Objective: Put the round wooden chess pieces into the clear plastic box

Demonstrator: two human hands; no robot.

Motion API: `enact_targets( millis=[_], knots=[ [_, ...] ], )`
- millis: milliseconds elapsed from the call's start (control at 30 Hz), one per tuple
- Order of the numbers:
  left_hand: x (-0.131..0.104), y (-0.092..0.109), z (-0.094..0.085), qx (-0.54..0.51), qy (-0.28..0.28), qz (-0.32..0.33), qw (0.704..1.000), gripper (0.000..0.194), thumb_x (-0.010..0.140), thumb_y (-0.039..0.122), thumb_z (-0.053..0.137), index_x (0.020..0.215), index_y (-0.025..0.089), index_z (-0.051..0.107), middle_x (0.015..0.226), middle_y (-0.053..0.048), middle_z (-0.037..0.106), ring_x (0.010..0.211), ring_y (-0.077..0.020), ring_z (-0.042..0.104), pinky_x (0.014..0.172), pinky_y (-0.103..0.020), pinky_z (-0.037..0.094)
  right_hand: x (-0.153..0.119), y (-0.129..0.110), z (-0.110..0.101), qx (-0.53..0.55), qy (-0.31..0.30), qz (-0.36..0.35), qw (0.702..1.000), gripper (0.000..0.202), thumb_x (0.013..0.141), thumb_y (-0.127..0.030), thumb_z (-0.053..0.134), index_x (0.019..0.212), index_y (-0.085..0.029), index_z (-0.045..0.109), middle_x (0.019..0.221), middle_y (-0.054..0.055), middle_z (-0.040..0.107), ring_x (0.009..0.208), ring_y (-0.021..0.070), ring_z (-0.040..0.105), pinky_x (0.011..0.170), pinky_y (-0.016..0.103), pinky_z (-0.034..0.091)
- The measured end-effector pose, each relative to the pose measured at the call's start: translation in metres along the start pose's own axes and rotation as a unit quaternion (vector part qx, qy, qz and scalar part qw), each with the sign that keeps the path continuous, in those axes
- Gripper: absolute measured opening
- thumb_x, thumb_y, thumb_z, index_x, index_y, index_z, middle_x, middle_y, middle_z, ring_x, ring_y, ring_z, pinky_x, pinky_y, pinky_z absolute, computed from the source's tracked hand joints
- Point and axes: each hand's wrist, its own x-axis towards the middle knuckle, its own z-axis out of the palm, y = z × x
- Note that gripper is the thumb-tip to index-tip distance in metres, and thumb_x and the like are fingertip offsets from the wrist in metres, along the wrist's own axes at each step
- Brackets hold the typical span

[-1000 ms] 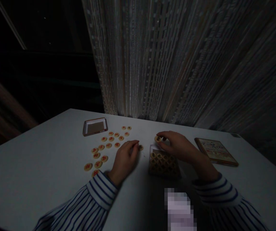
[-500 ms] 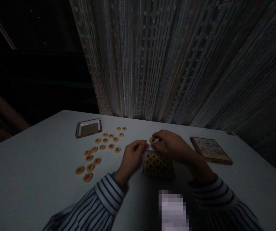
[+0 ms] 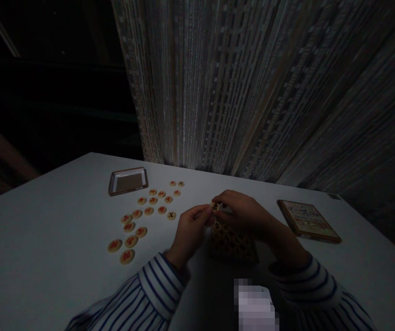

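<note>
Between my two hands is a round wooden Chinese chess piece point(image 3: 215, 207) with a black character. My right hand point(image 3: 243, 212) pinches it from the right with thumb and fingers. The closed fingertips of my left hand point(image 3: 192, 227) meet its left edge. Just below my fingers sits a small box-shaped holder point(image 3: 233, 261) with rows of black-marked pieces point(image 3: 226, 239) inside. My right hand and its shadow hide part of it. Left of my hands, several loose pieces point(image 3: 148, 211) lie on the table, mostly red-marked, and two carry black marks.
A shallow open tray point(image 3: 128, 190) lies at the back left of the white table point(image 3: 62, 220). On the right is a flat box lid point(image 3: 307, 220) with a printed picture. A string curtain point(image 3: 218, 92) hangs behind the table. Near the front is a blurred-out pale patch point(image 3: 255, 305).
My right hand has brought the black-marked piece left and slightly down, against my left fingertips. The piece has turned from face-on to tilted. The view has shifted slightly.
</note>
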Motion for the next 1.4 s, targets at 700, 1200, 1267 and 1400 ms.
enact_targets(
  millis=[700, 1200, 1267, 1400],
  knots=[
    [-0.001, -0.003, -0.002, -0.037, -0.028, -0.014, 0.999, 0.032, 0.065, 0.034, 0.068, 0.088, 0.013, 0.062, 0.056, 0.003, 0.061, 0.055, -0.0091, 0.056, 0.059, -0.021, 0.043, -0.002, 0.004, 0.006, 0.001, 0.011, -0.025, 1.0, 0.023, 0.081, -0.027, 0.053, 0.1, -0.016, 0.061, 0.094, 0.008, 0.063, 0.089, 0.0183, 0.056, 0.078, 0.031, 0.043],
    [0.005, -0.013, -0.006, 0.092, 0.043, 0.025, 0.995, 0.025, 0.075, 0.028, 0.056, 0.093, 0.012, 0.06, 0.074, -0.005, 0.068, 0.061, -0.0113, 0.06, 0.061, -0.024, 0.046, -0.003, 0.009, 0.008, -0.034, -0.016, 0.015, 0.999, 0.025, 0.078, -0.024, 0.053, 0.101, -0.015, 0.061, 0.097, 0.009, 0.063, 0.088, 0.0195, 0.057, 0.077, 0.031, 0.042],
    [0.006, -0.018, -0.009, 0.137, 0.05, 0.04, 0.988, 0.025, 0.077, 0.028, 0.053, 0.094, 0.012, 0.06, 0.077, -0.006, 0.068, 0.064, -0.0126, 0.061, 0.062, -0.025, 0.047, -0.004, 0.011, 0.009, -0.037, -0.022, 0.023, 0.999, 0.026, 0.079, -0.024, 0.052, 0.102, -0.015, 0.061, 0.098, 0.009, 0.063, 0.087, 0.0188, 0.057, 0.077, 0.03, 0.041],
    [0.003, -0.018, -0.011, 0.26, 0.048, 0.094, 0.96, 0.022, 0.079, 0.026, 0.049, 0.093, 0.014, 0.062, 0.08, -0.006, 0.069, 0.073, -0.0154, 0.063, 0.068, -0.027, 0.048, -0.004, 0.016, 0.013, -0.047, -0.041, 0.032, 0.998, 0.03, 0.081, -0.027, 0.049, 0.107, -0.015, 0.059, 0.101, 0.009, 0.062, 0.09, 0.0189, 0.057, 0.077, 0.029, 0.041]
  ],
)
